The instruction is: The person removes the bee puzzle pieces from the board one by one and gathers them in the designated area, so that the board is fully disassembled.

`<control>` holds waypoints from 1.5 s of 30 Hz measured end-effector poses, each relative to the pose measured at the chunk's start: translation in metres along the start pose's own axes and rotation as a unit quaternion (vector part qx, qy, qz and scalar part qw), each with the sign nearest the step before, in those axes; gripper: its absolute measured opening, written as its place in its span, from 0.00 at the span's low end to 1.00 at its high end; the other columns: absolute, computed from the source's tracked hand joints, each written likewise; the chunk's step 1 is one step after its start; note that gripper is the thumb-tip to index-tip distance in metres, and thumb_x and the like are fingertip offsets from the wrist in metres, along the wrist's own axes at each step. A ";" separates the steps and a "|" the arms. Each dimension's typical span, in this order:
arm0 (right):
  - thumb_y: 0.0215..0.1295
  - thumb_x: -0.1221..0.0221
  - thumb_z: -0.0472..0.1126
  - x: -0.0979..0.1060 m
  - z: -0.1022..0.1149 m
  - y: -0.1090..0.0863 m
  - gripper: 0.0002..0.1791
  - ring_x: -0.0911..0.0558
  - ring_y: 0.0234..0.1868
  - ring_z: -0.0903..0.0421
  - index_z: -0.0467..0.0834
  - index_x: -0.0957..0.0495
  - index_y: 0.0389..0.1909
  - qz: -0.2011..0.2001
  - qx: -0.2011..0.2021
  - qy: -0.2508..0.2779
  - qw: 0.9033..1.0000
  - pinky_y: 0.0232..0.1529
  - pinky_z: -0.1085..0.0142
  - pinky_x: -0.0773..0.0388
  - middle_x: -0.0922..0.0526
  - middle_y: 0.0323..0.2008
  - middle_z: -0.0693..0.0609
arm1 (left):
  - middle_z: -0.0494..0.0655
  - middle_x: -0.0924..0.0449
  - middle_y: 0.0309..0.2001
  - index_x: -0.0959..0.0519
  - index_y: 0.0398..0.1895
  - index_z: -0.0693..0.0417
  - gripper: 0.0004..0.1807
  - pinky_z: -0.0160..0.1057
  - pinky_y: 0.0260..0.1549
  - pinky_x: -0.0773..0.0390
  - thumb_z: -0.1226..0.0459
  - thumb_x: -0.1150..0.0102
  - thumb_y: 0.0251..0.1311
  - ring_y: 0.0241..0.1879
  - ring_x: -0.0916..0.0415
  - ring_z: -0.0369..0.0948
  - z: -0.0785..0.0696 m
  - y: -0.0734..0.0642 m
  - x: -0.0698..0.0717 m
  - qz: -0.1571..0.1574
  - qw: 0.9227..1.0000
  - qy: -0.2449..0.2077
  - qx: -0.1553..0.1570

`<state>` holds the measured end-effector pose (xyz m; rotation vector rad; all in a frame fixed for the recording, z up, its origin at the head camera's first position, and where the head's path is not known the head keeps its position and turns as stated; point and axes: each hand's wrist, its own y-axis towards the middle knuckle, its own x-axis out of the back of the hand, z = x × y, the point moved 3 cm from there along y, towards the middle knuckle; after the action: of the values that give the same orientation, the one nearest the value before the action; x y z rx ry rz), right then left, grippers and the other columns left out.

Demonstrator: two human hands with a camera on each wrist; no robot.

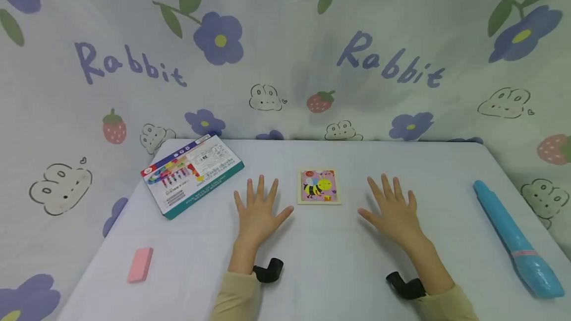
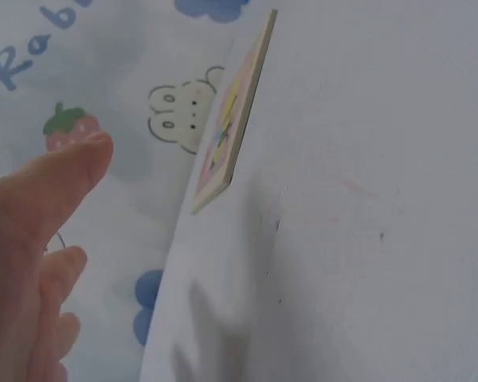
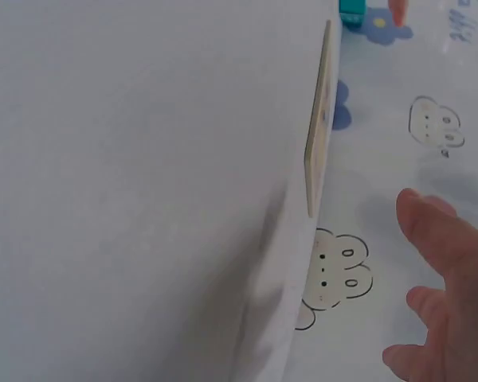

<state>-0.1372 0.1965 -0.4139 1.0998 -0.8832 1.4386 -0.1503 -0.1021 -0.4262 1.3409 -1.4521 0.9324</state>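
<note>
A small square wooden puzzle (image 1: 319, 187) with a bee picture lies flat on the white table, between both hands. To its left, my left hand (image 1: 257, 214) is spread with straight fingers and holds nothing. My right hand (image 1: 398, 214) is spread the same way to the right of the puzzle, also holding nothing. Each hand casts a shadow on the table. In the left wrist view the thumb (image 2: 72, 175) points toward the puzzle (image 2: 233, 119). The right wrist view shows the puzzle's edge (image 3: 319, 119) beyond the right hand (image 3: 454, 278).
A white and teal toy box (image 1: 192, 175) lies at an angle at the back left. A pink eraser-like block (image 1: 140, 265) sits at the front left. Along the right edge lies a long blue plastic-wrapped object (image 1: 517, 239). A printed curtain (image 1: 285, 53) hangs behind the table (image 1: 325, 271).
</note>
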 end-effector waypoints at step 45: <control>0.54 0.39 0.49 -0.049 0.030 0.111 0.25 0.27 0.39 0.48 0.42 0.26 0.51 0.059 -0.057 0.117 0.990 0.38 0.51 0.28 0.26 0.42 0.44 | 0.42 0.43 0.69 0.32 0.64 0.38 0.27 0.68 0.60 0.64 0.46 0.54 0.62 0.70 0.57 0.56 -0.064 0.051 -0.067 0.002 0.998 -0.036 -0.044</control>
<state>-0.2422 0.1362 -0.4464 0.7857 -0.8626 1.5581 -0.1932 -0.0155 -0.4687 1.3176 -1.5333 0.8213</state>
